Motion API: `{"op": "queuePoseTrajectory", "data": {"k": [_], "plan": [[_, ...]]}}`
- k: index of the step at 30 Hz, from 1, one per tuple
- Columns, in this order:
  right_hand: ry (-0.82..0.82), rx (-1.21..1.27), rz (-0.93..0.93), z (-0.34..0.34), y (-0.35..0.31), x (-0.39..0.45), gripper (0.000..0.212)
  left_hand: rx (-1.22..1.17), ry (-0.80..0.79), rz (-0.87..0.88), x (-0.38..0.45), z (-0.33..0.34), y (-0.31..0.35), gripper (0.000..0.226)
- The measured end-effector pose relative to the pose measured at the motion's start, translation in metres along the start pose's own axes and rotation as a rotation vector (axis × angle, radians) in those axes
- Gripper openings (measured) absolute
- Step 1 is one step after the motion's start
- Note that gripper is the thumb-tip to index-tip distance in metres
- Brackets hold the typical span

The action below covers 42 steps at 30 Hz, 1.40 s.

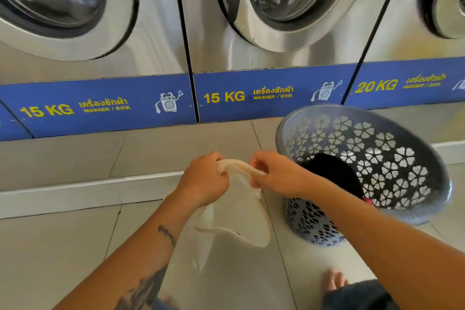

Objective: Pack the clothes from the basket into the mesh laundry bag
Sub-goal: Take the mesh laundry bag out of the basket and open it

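A cream mesh laundry bag (239, 211) hangs in front of me above the tiled floor. My left hand (203, 180) and my right hand (274, 173) both grip its rolled top edge, a short way apart. To the right stands a grey plastic basket (402, 138) with flower-shaped holes, tilted toward me. Dark clothes (334, 171) lie inside it, with a bit of red fabric (368, 201) at the basket's near wall, partly hidden by my right forearm.
A row of steel front-loading washers (276, 20) on a blue base stands straight ahead, close behind the basket. A low white floor step (75, 191) runs across the floor on the left. A bare foot (333, 279) and knee show at the bottom right.
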State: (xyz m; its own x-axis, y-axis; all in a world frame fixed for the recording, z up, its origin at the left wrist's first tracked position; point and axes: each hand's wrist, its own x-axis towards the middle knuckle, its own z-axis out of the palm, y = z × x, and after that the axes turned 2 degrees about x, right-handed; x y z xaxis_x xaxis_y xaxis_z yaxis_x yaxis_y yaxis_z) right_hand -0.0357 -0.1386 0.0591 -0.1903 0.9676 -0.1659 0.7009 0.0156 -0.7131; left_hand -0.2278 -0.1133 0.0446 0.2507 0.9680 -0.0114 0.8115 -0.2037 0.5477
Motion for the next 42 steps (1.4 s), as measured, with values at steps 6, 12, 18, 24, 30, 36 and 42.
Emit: {"op": "queuePoseTrajectory", "data": {"k": [6, 12, 18, 24, 30, 36, 42], "plan": [[-0.048, 0.006, -0.005, -0.009, 0.021, 0.044, 0.016, -0.076, 0.021, 0.035, 0.045, 0.015, -0.002, 0.013], [-0.006, 0.016, 0.008, -0.016, 0.029, 0.064, 0.022, -0.067, 0.064, 0.032, 0.074, 0.020, -0.017, 0.021], [0.195, 0.080, 0.032, -0.027, 0.034, 0.065, 0.020, -0.081, 0.171, 0.046, 0.074, 0.017, -0.010, 0.023], [0.288, 0.108, 0.062, -0.024, 0.048, 0.043, 0.018, -0.142, 0.048, 0.101, 0.041, 0.027, -0.007, 0.023], [0.304, 0.052, 0.053, -0.018, 0.050, 0.035, 0.015, -0.075, 0.084, 0.150, 0.030, 0.021, -0.006, 0.029], [0.241, 0.081, 0.090, -0.010, 0.043, 0.046, 0.028, -0.084, 0.135, 0.257, 0.032, 0.012, 0.013, 0.030], [0.384, 0.112, 0.063, -0.023, 0.041, 0.060, 0.024, -0.007, -0.191, 0.081, 0.032, 0.021, -0.009, 0.033]]}}
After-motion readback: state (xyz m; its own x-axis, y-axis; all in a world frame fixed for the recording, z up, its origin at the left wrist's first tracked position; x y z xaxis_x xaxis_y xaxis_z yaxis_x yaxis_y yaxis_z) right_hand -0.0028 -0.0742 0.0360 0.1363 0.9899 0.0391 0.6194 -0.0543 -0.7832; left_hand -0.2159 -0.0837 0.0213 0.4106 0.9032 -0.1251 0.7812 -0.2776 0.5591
